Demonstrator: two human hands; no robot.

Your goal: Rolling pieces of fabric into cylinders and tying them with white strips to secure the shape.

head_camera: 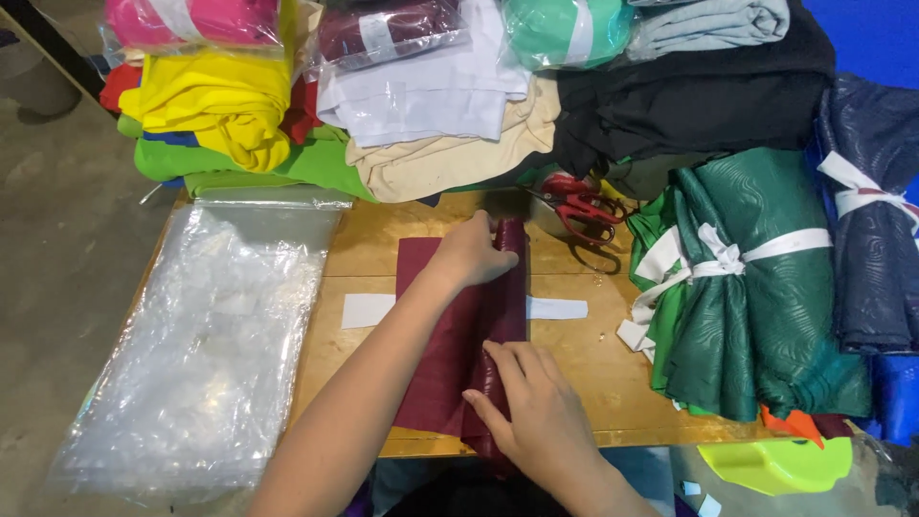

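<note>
A maroon cloth (436, 364) lies on the wooden table (584, 354), partly rolled into a long roll along its right side. My left hand (471, 257) presses the far end of the roll, fingers curled over it. My right hand (531, 402) grips the near end of the roll at the table's front edge. A white paper strip (367, 309) lies flat under the cloth, sticking out on both sides.
A stack of clear plastic bags (206, 345) covers the table's left part. Red-handled scissors (579, 206) lie behind the cloth. Folded fabrics in many colours (431, 105) pile along the back. Green (756, 287) and dark blue (876, 239) fabric bundles tied with white strips sit right.
</note>
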